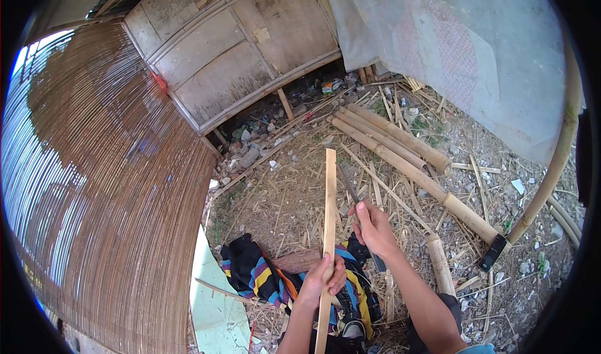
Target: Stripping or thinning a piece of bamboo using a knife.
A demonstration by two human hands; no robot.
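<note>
Bamboo strip: 1 pale length, near-upright above the striped cloth, just left of a dark knife-like tool.
Handling: probably light, stiff yet springy; cut edges may be sharp; best gripped low, clear of the blade.
Left hand: fingers curled closed around the strip's lower part.
Right hand: closed around the tool, beside the strip.

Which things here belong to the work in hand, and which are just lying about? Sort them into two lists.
In the work:
- bamboo strip, upright in the left hand
- dark tool, probably a knife, in the right hand

Apparently just lying about:
- bamboo poles, though possibly spare material
- black phone-like device
- pale green board
- stones
</note>
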